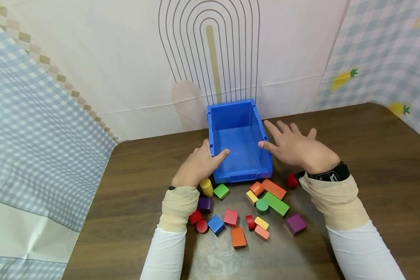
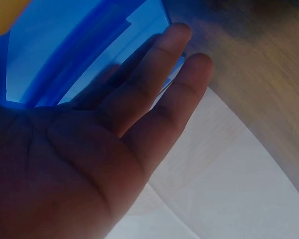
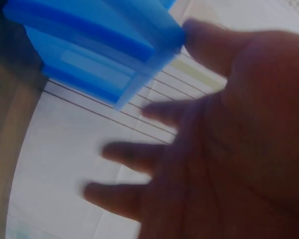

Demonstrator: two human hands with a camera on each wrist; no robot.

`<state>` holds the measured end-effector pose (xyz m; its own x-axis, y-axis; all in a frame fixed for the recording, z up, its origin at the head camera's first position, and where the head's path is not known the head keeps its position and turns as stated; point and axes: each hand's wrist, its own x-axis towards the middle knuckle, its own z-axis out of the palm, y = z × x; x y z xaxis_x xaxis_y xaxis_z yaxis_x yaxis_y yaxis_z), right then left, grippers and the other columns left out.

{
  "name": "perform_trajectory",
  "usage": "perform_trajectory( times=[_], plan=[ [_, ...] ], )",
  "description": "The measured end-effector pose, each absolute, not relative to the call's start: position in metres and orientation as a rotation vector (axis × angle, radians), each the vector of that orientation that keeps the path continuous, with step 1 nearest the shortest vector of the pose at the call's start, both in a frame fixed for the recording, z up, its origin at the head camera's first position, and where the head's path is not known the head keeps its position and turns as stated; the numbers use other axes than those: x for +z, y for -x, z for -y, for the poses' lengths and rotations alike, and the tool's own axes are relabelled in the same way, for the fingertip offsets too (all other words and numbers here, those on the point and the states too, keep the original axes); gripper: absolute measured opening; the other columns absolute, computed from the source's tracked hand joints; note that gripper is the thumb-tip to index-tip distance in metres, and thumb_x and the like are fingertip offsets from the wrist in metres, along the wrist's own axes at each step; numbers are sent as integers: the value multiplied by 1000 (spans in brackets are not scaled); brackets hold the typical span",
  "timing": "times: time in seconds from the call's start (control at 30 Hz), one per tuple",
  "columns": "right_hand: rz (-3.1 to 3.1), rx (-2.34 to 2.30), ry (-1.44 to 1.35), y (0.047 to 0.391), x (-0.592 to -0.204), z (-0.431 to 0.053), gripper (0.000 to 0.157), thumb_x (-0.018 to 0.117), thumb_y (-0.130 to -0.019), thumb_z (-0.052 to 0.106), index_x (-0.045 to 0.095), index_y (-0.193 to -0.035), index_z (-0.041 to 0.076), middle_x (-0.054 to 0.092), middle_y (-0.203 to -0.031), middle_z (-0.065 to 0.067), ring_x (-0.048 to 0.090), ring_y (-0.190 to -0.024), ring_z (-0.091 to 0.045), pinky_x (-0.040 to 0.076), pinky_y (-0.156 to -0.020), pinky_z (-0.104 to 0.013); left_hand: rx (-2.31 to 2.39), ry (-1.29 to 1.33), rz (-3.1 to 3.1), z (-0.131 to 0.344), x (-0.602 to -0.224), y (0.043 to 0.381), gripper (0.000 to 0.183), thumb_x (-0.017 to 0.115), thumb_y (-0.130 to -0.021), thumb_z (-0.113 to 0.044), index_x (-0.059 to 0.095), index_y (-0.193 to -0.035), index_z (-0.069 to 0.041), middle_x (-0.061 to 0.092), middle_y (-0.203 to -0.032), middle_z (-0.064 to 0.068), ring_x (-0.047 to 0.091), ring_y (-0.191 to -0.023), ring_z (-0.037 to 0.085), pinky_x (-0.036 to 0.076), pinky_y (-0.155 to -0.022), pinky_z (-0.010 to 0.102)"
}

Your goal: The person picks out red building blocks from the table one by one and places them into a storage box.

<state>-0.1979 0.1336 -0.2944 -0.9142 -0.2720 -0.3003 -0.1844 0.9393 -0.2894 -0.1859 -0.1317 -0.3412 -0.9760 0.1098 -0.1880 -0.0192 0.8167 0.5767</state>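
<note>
A blue plastic bin (image 1: 238,146) stands at the back of the table, nothing visible inside it. Along its left wall lies my left hand (image 1: 199,163), thumb reaching over the rim and fingers extended outside. In the left wrist view the straight fingers (image 2: 182,94) run beside the blue wall. On the other side, my right hand (image 1: 297,147) is spread wide, its thumb tip right at the right rim. The right wrist view shows its fingers (image 3: 134,154) apart, with the thumb close to the bin's corner. Neither hand grips anything.
Several coloured wooden blocks lie in front of the bin, including a green bar (image 1: 275,204), a blue cube (image 1: 216,224) and a purple block (image 1: 295,224). A yellow cylinder (image 1: 206,187) stands by the left wrist. Behind the bin hangs a patterned cloth (image 1: 133,58).
</note>
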Motion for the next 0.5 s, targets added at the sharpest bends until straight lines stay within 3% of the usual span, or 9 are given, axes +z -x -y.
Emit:
perform_trajectory(
  times=[0.2,0.37,0.5],
  plan=[
    [-2492,-407,434,199,-295,-138,88,41,-111,54,13,-164,-10,31,-160,-41,34,-146,-60,35,-111,-75,828,-48,-2807,132,-341,186,91,49,-100,-69,31,-162,-4,56,-152,18,66,-121,32,54,-104,53],
    [-2498,-386,455,199,-296,-139,86,48,-110,49,17,-161,-14,36,-158,-41,38,-144,-59,38,-110,-73,817,-22,-2808,132,-342,185,82,42,-102,-51,24,-166,-3,47,-160,17,59,-129,32,47,-113,53],
    [-2508,-373,433,197,-294,-142,88,53,-108,49,19,-161,-13,37,-158,-40,40,-143,-58,40,-109,-73,822,0,-2817,130,-341,184,79,40,-102,-47,25,-166,-3,48,-160,17,59,-129,34,46,-114,54]
  ],
)
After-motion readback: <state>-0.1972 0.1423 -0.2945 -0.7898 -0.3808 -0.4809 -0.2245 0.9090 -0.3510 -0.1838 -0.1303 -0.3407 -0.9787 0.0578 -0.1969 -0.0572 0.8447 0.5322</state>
